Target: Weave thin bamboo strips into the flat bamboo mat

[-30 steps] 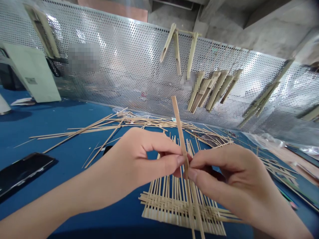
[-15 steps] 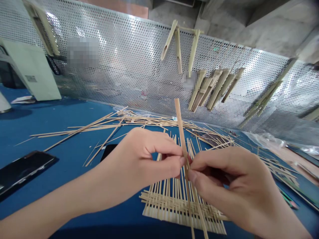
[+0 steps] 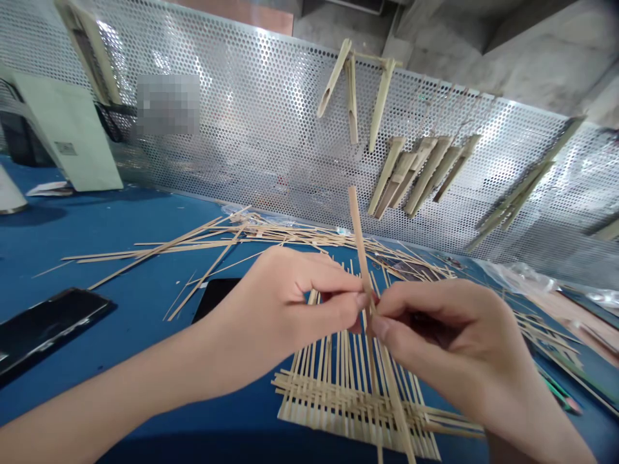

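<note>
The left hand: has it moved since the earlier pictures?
Yes, slightly rightward in the picture: the left hand now hides less of the black object on the table.

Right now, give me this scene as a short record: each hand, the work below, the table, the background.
Left hand: pinching a flat strip, its top end pointing up
Right hand: pinched at the same strip, close beside the left hand
Below: partly woven mat
Table: blue; loose strips beyond the mat, black slab at left
Background: perforated panel, bamboo pieces hanging
</note>
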`<state>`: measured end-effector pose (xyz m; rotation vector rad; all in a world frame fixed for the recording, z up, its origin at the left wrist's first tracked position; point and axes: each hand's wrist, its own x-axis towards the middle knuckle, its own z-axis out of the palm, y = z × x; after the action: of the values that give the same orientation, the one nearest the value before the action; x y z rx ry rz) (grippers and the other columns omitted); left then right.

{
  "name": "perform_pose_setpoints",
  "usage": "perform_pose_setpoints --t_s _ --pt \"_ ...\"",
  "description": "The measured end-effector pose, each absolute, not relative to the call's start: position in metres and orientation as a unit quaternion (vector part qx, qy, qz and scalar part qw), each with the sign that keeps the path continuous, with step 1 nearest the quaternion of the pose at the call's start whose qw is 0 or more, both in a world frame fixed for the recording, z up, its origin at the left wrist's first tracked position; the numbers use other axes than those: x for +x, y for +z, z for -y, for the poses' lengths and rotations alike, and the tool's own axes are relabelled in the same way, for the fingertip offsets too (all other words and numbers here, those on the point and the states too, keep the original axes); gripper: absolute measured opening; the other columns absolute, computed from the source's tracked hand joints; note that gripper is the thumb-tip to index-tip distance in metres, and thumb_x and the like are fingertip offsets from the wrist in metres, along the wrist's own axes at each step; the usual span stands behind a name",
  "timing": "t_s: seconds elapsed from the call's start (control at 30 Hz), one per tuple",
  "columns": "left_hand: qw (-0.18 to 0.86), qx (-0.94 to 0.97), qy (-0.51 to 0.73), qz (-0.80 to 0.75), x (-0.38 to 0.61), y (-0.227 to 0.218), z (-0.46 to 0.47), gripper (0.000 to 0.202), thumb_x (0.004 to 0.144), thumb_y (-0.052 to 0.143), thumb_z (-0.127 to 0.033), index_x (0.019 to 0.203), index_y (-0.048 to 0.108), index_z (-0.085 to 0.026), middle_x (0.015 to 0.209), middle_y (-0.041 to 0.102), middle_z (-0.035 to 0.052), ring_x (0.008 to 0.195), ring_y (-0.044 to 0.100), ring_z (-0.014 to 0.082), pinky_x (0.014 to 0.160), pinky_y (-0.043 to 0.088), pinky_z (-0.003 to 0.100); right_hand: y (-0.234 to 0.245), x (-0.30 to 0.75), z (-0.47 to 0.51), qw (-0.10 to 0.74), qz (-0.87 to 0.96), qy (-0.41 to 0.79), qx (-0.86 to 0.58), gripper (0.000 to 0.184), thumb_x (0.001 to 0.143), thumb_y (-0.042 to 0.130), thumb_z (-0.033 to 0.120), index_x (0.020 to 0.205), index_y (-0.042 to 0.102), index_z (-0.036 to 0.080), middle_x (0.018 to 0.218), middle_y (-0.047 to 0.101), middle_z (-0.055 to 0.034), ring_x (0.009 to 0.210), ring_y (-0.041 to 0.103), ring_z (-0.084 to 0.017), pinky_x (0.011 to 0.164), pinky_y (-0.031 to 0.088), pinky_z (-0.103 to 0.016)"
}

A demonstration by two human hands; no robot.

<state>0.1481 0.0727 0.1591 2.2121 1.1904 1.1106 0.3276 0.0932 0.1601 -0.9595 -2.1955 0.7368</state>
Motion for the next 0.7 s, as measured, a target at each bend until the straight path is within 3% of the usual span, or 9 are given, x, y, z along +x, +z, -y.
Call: perform_pose_setpoints --t_s 0.1,0.2,0.43,0.57,0.7 --pt "0.315 0.758 0.401 -0.407 0.1478 0.1623 -0.0736 0.024 0.087 0.053 -0.020 0.068 0.067 -0.020 0.064 0.064 -0.0084 0.064 0.059 0.0055 0.059 0.043 0.012 0.1617 0.3282 -0.0920 0.326 0.834 0.258 -0.362 0.019 0.072 0.052 0.017 0.053 0.059 0.018 0.052 0.052 0.0015 0.045 0.038 -0.007 0.038 0.030 -0.018" --pt "0.356 0.734 0.410 -0.408 0.1484 0.1648 -0.0723 0.017 0.085 0.057 -0.019 0.073 0.069 -0.021 0.066 0.066 -0.0097 0.066 0.060 0.0048 0.062 0.045 0.011 0.1632 0.3283 -0.0899 0.342 0.838 0.226 -0.360 0.026 0.074 0.052 0.019 0.049 0.056 0.018 0.050 0.054 0.0009 0.044 0.039 -0.007 0.037 0.030 -0.018" --pt "0.306 0.717 0.444 -0.443 0.1520 0.1655 -0.0656 0.011 0.081 0.064 -0.020 0.073 0.071 -0.022 0.066 0.068 -0.0092 0.062 0.059 0.0053 0.058 0.043 0.011 0.1665 0.3289 -0.0868 0.323 0.848 0.214 -0.360 0.028 0.080 0.050 0.020 0.055 0.062 0.020 0.045 0.044 0.0044 0.042 0.038 -0.006 0.037 0.031 -0.016" --pt "0.326 0.704 0.452 -0.440 0.1507 0.1642 -0.0668 0.008 0.080 0.065 -0.020 0.073 0.067 -0.023 0.066 0.067 -0.0101 0.063 0.059 0.0047 0.059 0.044 0.010 0.1655 0.3301 -0.0878 0.318 0.853 0.223 -0.348 0.026 0.082 0.050 0.022 0.061 0.063 0.020 0.046 0.046 0.0049 0.044 0.041 -0.006 0.039 0.033 -0.017" --pt "0.285 0.728 0.441 -0.441 0.1492 0.1636 -0.0691 0.011 0.082 0.063 -0.022 0.071 0.065 -0.023 0.062 0.062 -0.0111 0.057 0.052 0.0032 0.050 0.037 0.010 0.1651 0.3326 -0.0891 0.297 0.859 0.216 -0.357 0.029 0.085 0.047 0.024 0.058 0.059 0.019 0.048 0.050 0.0042 0.047 0.045 -0.007 0.042 0.035 -0.018"
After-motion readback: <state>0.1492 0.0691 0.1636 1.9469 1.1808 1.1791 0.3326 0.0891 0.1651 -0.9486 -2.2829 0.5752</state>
